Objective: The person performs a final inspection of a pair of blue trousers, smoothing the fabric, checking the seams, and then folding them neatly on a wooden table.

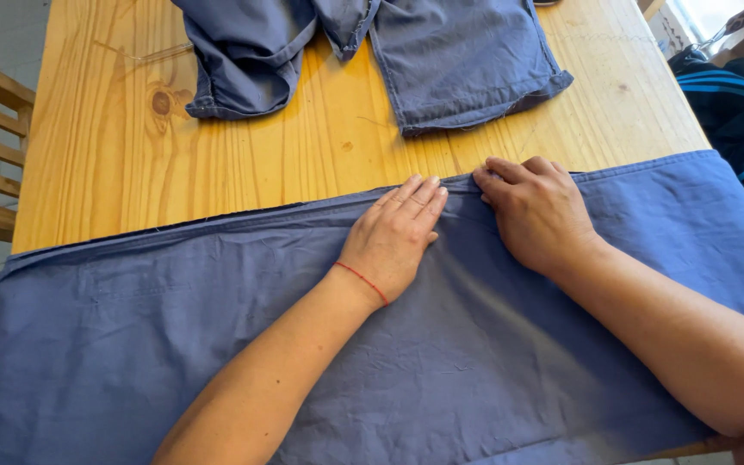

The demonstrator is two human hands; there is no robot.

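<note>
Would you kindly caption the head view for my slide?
Left hand and right hand press flat on blue cloth spread over a wooden table.

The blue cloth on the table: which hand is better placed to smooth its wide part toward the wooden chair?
Probably the left hand. It lies flat on the blue cloth, nearer that long stretch, whereas the right hand presses the far edge toward the other end.
</note>
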